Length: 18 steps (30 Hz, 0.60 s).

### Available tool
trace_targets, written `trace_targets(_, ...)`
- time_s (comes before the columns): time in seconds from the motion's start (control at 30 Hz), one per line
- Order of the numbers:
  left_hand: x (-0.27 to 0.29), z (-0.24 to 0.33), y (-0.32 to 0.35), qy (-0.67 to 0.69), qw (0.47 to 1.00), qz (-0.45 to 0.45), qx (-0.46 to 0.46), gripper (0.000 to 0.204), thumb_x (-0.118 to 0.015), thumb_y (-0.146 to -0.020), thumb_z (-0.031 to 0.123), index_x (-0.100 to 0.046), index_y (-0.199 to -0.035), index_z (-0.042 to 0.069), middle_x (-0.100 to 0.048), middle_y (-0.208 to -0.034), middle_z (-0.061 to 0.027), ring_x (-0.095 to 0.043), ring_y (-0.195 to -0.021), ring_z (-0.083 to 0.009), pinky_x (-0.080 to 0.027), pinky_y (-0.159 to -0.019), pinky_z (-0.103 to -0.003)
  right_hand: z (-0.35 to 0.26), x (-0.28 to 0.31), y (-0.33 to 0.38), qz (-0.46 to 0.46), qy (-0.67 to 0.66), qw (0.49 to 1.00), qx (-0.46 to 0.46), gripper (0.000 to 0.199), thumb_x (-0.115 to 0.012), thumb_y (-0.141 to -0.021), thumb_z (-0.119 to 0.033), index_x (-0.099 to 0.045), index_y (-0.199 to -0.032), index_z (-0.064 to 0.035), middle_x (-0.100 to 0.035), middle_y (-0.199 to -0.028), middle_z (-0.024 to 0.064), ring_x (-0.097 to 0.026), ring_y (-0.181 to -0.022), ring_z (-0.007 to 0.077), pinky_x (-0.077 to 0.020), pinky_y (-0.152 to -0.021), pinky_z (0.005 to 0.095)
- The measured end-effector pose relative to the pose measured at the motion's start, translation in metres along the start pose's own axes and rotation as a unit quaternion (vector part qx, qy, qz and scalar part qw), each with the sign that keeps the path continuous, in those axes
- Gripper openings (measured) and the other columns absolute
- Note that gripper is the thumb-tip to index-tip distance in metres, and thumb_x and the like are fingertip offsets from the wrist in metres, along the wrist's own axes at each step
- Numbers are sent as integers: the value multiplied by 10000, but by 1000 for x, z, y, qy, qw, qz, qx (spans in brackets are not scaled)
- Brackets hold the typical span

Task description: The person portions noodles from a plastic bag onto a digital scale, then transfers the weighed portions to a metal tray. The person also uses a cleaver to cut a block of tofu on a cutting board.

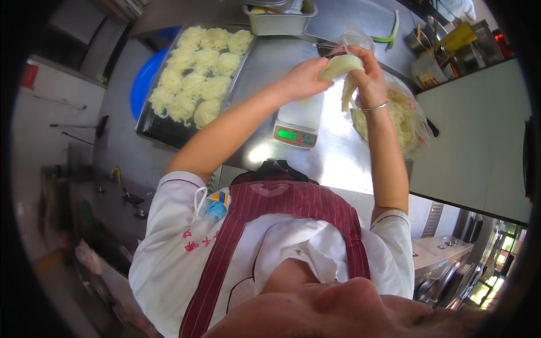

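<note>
Head view: noodle bundle is held above the scale, over the steel counter. The bundle's upper part is laid roughly level between both hands, long axis left-right in the picture; from under the right hand a tail of strands is dropped straight down, ending over the bag of noodles.

Left hand: fingers are curled in, nearly shut, pinched on the left end of the bundle. Thumb side is turned toward the bundle.

Right hand: fingers are bent over the top of the bundle, closed on its right end; a bangle is seen on the wrist. How tight the grip is cannot be told, fingertips are partly hidden by noodles.

Scale plate is bare; a green display is lit on its near edge.

Tray is set to the left of the scale, well apart from the hands, filled with coiled noodle nests. A metal tub is placed beyond the tray, at the counter's far side.
</note>
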<state>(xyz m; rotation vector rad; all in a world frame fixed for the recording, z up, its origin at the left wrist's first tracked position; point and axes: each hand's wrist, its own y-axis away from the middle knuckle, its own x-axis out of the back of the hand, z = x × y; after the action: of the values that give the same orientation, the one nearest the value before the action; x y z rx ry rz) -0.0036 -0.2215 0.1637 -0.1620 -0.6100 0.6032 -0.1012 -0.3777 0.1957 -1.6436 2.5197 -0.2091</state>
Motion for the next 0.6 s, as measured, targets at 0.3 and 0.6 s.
trace_targets(0.3, -33, -69, 29, 141, 972, -52, 182, 602, -722, -681, 189, -493, -1213, 28, -625, -1055, -106, -593, -968, -204, -462, -850, -328, 117, -26, -17, 107, -323, 924, -175, 333, -486, -798, 14, -522, -1128, -10, -597, -964, 118, -597, -873, 243, -502, -807, 359)
trace_targets(0.6, -93, -146, 63, -5, 964, -7, 266, 573, -666, -717, 143, -496, -1251, 25, -598, -1112, -155, -570, -1051, -309, -441, -928, -358, 246, -1, 10, 128, 22, 938, -322, 387, -590, -784, -71, -544, -1168, -68, -628, -1034, 146, -631, -924, 275, -503, -820, 327)
